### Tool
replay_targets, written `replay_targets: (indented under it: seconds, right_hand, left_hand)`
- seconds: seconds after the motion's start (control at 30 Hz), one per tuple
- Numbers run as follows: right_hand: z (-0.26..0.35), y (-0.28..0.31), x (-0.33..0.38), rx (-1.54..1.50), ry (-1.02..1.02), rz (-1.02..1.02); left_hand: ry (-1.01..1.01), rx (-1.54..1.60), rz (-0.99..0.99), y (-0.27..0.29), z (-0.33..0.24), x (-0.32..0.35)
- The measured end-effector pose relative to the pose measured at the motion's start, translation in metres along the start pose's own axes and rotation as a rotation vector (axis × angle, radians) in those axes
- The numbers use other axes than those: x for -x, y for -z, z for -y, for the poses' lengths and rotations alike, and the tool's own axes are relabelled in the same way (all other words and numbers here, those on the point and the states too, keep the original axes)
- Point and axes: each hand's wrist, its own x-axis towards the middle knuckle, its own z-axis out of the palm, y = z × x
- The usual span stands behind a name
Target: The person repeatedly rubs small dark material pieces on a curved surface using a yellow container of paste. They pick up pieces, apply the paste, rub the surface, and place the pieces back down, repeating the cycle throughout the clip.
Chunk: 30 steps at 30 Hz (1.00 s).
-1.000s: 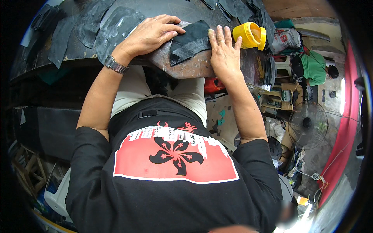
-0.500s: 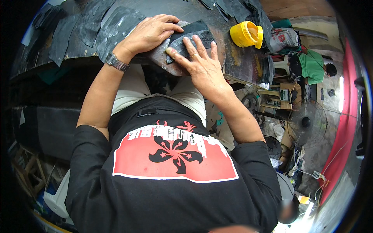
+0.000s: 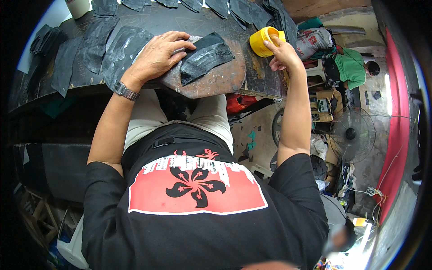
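A black leather-like piece [image 3: 204, 60], shiny and wet-looking on its lower part, lies tilted across a worn brown board [image 3: 198, 85] at the table's near edge. My left hand [image 3: 164, 51] rests at the board's left side, fingers stretched out, their tips at the piece's left edge. Off to the right, my right hand [image 3: 285, 56] reaches to the mouth of a yellow tub [image 3: 259, 43]. One finger dips over the rim, its tip hidden inside, while the others curl loosely outside. Nothing shows in that hand's grasp.
Several black pieces line the far side of the dark table [image 3: 180, 24]. Larger whitish-smeared sheets [image 3: 123, 54] and a dark stack [image 3: 45, 42] lie at left. Beyond the right edge stand a fan [image 3: 351, 133] and a person in a green shirt [image 3: 351, 72].
My right hand has left the black piece and moved right to the yellow tub. My left hand has shifted slightly down and left, and the view has shifted too.
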Motion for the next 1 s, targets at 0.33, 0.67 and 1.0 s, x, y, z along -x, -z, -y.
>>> replay_targets:
  seconds: [0.33,0.67,1.0]
  right_hand:
    - [0.013,0.012,-0.012,0.107,0.022,-0.022]
    - [0.031,-0.034,0.057,0.379,0.38,-0.197]
    - [0.039,-0.143,0.049,0.39,0.561,-0.303]
  left_hand:
    - [0.082,0.087,-0.041,0.003,-0.004,0.001]
    - [0.074,0.087,-0.019,0.003,-0.001,0.001]
    - [0.053,0.098,-0.007,0.003,0.0,0.001]
